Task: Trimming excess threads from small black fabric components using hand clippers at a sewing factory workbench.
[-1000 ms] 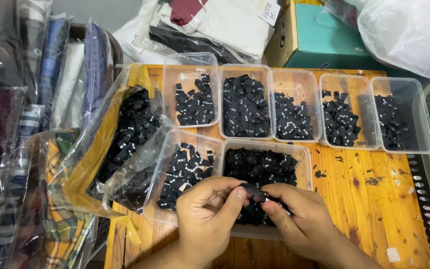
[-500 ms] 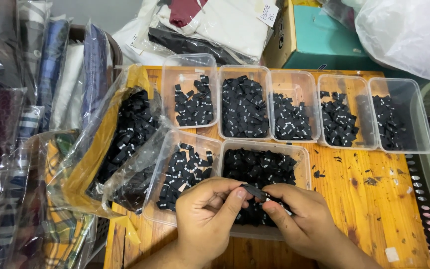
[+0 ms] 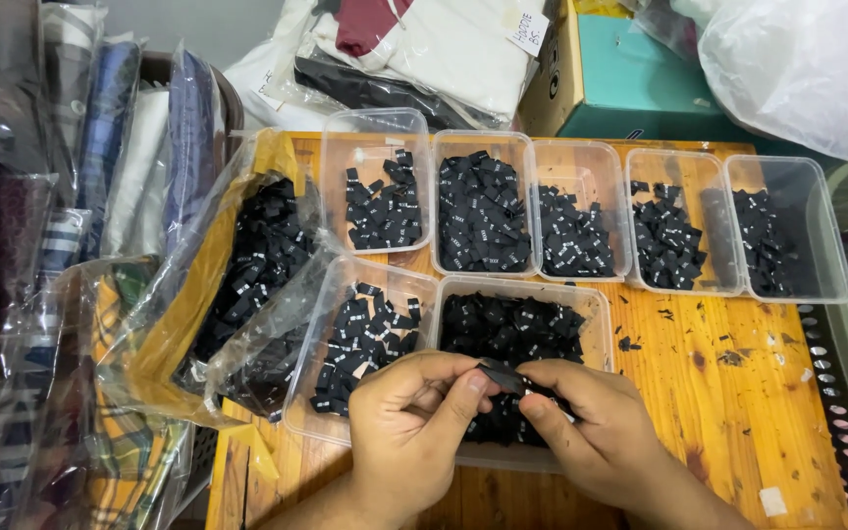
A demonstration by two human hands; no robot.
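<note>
Pinching one small black label (image 3: 501, 374) between them, the left hand (image 3: 414, 422) and the right hand (image 3: 581, 432) meet low in the head view, over the near clear tub (image 3: 596, 319) of black labels. The left hand's thumb and forefinger close on the label's end at 9 o'clock; the right hand's fingertips close on the end at 3 o'clock. The label's long axis runs roughly 10 o'clock to 4 o'clock, its flat side mostly edge-on, so its printed face cannot be made out.

At 9 o'clock from that tub sits a second near tub (image 3: 321, 393) holding black labels with white marks, and beyond it, toward 10 o'clock, an open plastic bag (image 3: 179, 324) with a yellow edge, full of the same. At 12 o'clock a row of five clear tubs (image 3: 532, 206) stands side by side on the orange wooden worktop (image 3: 738, 412), each partly filled. Loose black scraps dot the worktop at 3 o'clock. Bagged folded fabrics (image 3: 71, 196) stack along the left edge.
</note>
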